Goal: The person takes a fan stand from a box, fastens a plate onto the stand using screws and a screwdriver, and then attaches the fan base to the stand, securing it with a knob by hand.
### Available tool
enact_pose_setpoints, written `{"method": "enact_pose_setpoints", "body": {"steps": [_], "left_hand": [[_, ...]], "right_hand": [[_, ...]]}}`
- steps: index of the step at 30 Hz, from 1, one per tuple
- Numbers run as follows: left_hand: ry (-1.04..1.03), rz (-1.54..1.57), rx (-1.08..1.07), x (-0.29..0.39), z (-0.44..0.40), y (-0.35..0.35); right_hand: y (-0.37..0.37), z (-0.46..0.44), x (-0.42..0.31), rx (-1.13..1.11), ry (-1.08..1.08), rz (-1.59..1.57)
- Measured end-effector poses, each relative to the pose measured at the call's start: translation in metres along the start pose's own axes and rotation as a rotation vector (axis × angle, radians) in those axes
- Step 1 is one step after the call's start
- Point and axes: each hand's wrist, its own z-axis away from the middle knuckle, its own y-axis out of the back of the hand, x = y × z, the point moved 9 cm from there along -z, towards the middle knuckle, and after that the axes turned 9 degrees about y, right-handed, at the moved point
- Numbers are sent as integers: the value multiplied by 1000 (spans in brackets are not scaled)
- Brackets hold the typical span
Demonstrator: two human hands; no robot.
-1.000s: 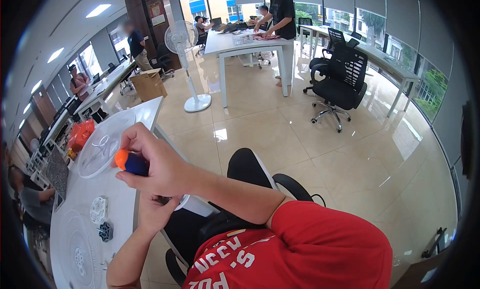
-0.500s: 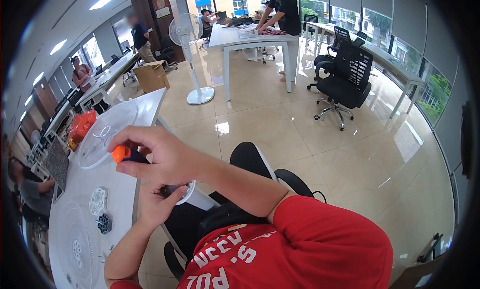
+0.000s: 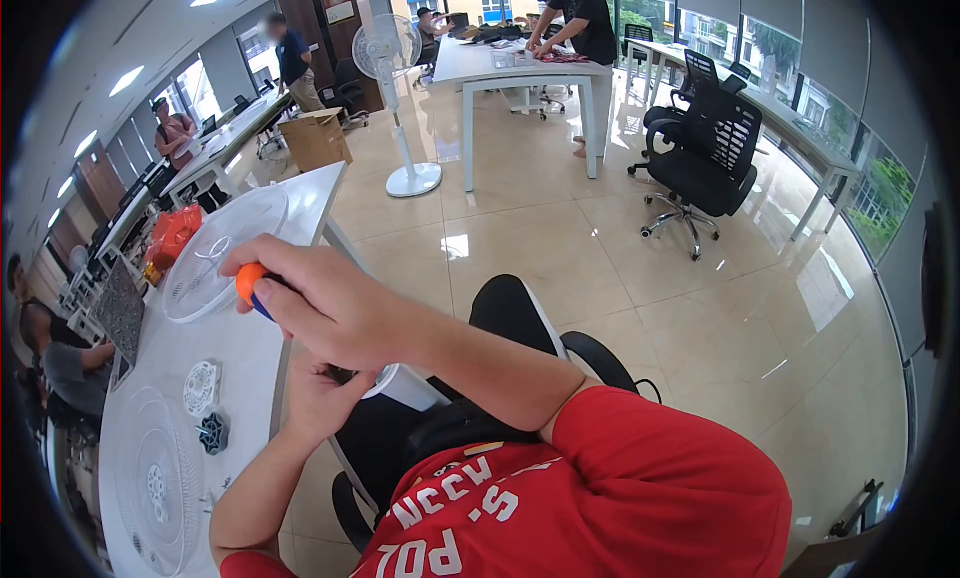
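Observation:
My right hand [image 3: 325, 303] is wrapped round an orange and dark blue screwdriver handle [image 3: 249, 281] above the edge of the white table [image 3: 240, 353]. Just below it is my left hand [image 3: 325, 393], its fingers curled beside a white cylindrical part [image 3: 408, 386] at my lap; what they grip is hidden. On the table lie a white round plastic part [image 3: 202, 388], a dark knob [image 3: 212, 433], a clear fan grille [image 3: 157, 488] and, farther off, another fan grille [image 3: 225, 248].
An orange-red bag [image 3: 173, 236] and a speckled panel [image 3: 122, 313] are at the table's far left. A standing fan [image 3: 398, 108], a cardboard box [image 3: 314, 140] and a black office chair [image 3: 705, 158] stand beyond. A person in black [image 3: 588, 23] is at another table.
My right hand has turned on the handle, with the thumb now over it and less blue showing. The surroundings have shifted slightly right and up in view.

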Motion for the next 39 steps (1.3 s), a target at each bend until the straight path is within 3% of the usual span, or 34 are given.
{"method": "enact_pose_setpoints", "body": {"steps": [4, 6, 8, 10, 12, 15, 18, 22, 25, 28, 30, 34, 36, 39], "left_hand": [[-50, 1, 8, 10, -1, -2], [-72, 9, 15, 16, 1, -5], [-94, 13, 20, 21, 3, -7], [43, 114, 8, 11, 2, -8], [41, 116, 10, 3, 1, -5], [53, 92, 16, -1, -1, 0], [37, 32, 16, -5, -4, 6], [29, 49, 9, 6, -5, 1], [16, 78, 1, 7, -3, -1], [60, 57, -4, 0, -2, 2], [64, 74, -20, -9, -3, 4], [34, 42, 22, 4, -3, 1], [18, 65, 20, 10, -2, -4], [-18, 58, 13, 12, -1, -4]], "right_hand": [[3, -2, -1, -1, 100, 97], [4, -1, -4, 111, 252, 65], [1, 2, 2, 106, 199, 45], [0, 2, 1, 105, 146, 21], [5, 4, -4, 117, 96, 134], [5, 3, 0, -22, 101, -47], [11, 1, 0, 0, 66, 34], [6, 1, -4, 94, 229, 133], [6, 4, 4, 202, 187, -80], [13, 6, -7, 201, 234, 107], [7, 4, 4, -9, -22, -190], [9, 0, 6, 26, 85, -27], [14, 2, -3, 140, 283, 152], [14, 3, 14, 230, 159, 33]]}}
